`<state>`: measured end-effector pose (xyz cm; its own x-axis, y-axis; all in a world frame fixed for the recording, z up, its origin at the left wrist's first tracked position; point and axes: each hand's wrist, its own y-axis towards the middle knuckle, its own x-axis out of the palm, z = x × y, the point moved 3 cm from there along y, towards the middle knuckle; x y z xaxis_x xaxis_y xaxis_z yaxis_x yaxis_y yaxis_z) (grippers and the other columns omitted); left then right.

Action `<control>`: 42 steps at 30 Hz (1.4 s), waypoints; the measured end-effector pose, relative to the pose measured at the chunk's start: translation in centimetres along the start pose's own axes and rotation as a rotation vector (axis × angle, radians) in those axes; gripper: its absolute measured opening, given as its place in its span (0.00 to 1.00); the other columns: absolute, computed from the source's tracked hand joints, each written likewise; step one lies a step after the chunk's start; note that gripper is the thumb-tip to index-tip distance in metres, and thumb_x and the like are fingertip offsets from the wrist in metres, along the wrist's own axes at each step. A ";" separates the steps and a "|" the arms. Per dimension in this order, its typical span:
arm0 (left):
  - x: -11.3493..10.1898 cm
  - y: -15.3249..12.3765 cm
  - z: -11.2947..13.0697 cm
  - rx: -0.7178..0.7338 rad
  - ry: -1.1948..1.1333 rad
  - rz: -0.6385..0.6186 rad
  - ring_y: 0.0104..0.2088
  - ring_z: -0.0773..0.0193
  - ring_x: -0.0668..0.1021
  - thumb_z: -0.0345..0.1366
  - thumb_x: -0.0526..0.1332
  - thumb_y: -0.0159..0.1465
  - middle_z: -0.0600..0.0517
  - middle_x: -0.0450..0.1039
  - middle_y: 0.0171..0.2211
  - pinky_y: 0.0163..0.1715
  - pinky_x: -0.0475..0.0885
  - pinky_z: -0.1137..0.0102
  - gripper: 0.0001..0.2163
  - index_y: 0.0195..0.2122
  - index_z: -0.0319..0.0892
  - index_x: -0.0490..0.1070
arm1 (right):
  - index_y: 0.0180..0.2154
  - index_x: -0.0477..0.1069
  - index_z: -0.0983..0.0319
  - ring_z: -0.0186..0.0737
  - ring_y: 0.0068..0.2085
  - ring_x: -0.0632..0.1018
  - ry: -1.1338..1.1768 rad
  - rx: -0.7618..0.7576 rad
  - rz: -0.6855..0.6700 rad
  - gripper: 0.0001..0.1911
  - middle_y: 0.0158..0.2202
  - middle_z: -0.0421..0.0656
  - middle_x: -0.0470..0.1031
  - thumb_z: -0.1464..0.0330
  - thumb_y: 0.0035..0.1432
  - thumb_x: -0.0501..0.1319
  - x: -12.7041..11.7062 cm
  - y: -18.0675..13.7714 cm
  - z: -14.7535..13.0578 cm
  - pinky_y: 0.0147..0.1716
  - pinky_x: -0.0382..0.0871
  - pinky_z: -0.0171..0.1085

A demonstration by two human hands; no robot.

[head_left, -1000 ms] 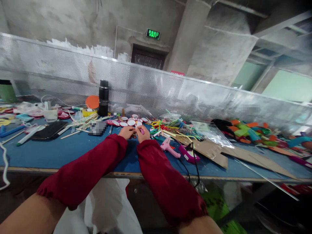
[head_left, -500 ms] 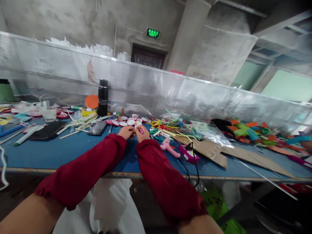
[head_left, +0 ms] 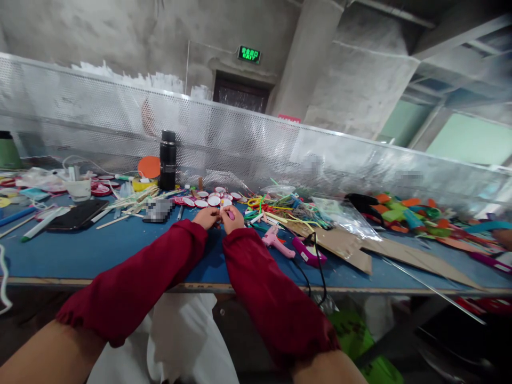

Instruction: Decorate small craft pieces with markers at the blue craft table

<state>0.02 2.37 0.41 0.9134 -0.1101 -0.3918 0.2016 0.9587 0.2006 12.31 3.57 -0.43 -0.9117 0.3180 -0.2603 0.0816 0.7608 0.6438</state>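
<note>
"Since I'm squinting, where's that small pink piece [head_left: 231, 215]?"

"Pinched in the bare right hand [head_left: 235, 221], closed grip, above the blue tabletop [head_left: 80, 250]. Bare left hand [head_left: 206, 217] is curled beside it, can't tell on what. Pink pistol-shaped glue gun [head_left: 277, 241] lies nearby."

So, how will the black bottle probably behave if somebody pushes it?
The black bottle would probably tip if pushed near its top, since it stands upright, tall and narrow. Once down, it would likely roll, because its body looks cylindrical.
</note>
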 end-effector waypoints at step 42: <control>-0.9 0.7 -1.4 0.096 0.179 0.058 0.26 0.66 0.75 0.34 0.58 0.53 0.53 0.74 0.22 0.30 0.69 0.74 0.06 0.22 0.40 0.70 | 0.29 0.71 0.58 0.34 0.31 0.71 -0.137 -0.003 -0.055 0.07 0.28 0.37 0.73 0.62 0.52 0.58 0.1 -0.3 -0.3 0.33 0.62 0.32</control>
<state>-1.16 3.53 -0.31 0.8487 0.0010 -0.5289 0.1910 0.9319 0.3083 12.05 3.17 -0.47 -0.8511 0.3500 -0.3912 0.0314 0.7779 0.6276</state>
